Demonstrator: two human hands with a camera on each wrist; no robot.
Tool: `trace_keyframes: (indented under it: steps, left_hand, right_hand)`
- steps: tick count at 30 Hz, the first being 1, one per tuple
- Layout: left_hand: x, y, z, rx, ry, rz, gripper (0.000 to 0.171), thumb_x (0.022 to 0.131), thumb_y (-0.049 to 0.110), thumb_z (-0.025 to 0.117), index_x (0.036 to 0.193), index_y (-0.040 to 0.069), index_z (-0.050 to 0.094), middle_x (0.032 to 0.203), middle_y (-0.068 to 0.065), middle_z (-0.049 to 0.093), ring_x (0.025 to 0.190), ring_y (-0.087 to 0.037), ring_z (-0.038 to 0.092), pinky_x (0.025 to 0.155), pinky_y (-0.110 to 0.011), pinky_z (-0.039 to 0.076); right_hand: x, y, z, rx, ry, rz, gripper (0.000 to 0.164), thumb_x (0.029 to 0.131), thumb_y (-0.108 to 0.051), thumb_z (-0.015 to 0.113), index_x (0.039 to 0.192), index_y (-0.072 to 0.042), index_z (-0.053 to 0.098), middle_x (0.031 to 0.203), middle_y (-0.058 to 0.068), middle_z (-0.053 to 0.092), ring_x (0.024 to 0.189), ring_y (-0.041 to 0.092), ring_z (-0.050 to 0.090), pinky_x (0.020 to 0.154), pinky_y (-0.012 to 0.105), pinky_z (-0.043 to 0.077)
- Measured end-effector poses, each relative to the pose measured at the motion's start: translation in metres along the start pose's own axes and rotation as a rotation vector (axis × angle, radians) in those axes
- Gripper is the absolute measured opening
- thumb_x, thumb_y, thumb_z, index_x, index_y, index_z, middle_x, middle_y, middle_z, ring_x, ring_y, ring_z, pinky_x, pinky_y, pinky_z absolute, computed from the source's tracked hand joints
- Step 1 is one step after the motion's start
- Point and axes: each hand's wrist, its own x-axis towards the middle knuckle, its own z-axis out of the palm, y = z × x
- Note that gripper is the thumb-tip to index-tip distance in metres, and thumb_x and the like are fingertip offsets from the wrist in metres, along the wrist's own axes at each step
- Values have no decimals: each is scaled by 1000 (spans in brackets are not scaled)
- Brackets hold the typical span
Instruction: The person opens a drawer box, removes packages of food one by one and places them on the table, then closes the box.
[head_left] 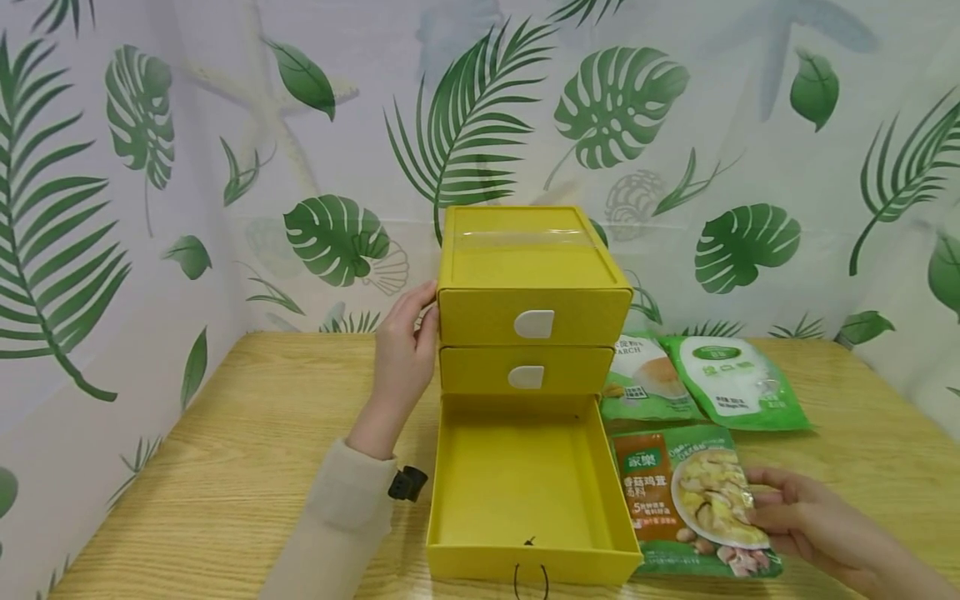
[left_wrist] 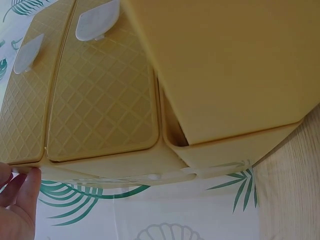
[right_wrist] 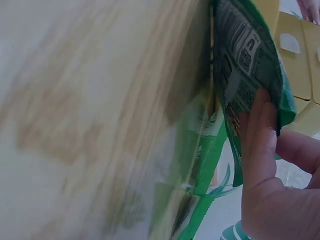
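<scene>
A yellow drawer unit (head_left: 536,312) stands mid-table, its bottom drawer (head_left: 517,483) pulled out with a bare floor and a dark cord loop at the front. The two drawers above are closed and have white tabs. Against the unit's upper left side rests my left hand (head_left: 407,354); the left wrist view shows its fingertips at the front edge. To the right of the drawer, my right hand (head_left: 810,517) pinches the right edge of a green and brown soup mix packet (head_left: 652,508). In the right wrist view the packet (right_wrist: 247,70) is tilted up off the table, with fingers behind it.
Behind the soup packet lie a starch bag (head_left: 648,392) and a green and white bag (head_left: 738,387), side by side. The wooden table (head_left: 247,433) ends at a leaf-printed curtain (head_left: 330,150), close behind the unit.
</scene>
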Motion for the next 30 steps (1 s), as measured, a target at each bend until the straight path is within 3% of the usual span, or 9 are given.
trace_keyframes:
  steps: [2,6,16,23,27,30]
  left_hand:
    - [0,0,0,-1,-3,-1,27,88,-3,49,114,-7,54,109,-17,56,101,-24,54,69,-30,53]
    - [0,0,-1,-4,-4,-8,27,88,-3,49,115,-7,54,110,-17,56,101,-24,54,69,-30,53]
    - [0,1,0,-3,-18,-22,27,89,-3,48,115,-6,54,110,-17,56,101,-23,54,69,-28,52]
    - [0,2,0,-23,-22,-36,28,88,-3,48,115,-6,54,111,-17,55,102,-23,53,70,-30,52]
    - [0,1,0,-14,-19,-38,28,89,-3,48,115,-6,54,111,-16,55,102,-23,53,71,-30,52]
    - [0,0,0,-12,-16,-31,28,89,-2,48,115,-6,54,111,-16,55,102,-23,53,70,-29,52]
  right_hand:
    - [1,0,-1,-78,51,51,58,90,3,41,127,21,0,104,6,58,96,24,57,82,39,47]
    - [4,-1,-3,-215,128,113,67,89,-1,46,125,24,-6,102,7,56,91,21,58,79,38,49]
    - [13,-1,-3,-444,233,121,61,87,-1,49,125,24,7,90,11,47,79,16,52,70,32,51]
    - [16,2,-2,-570,257,109,57,89,-5,48,121,26,14,95,12,55,84,20,56,72,37,51]
    - [15,-2,1,-638,324,157,53,89,-8,48,122,24,21,98,14,56,87,23,56,71,37,51]
    - [14,-8,3,-696,331,159,53,90,-10,47,122,24,22,99,15,57,88,26,56,70,39,50]
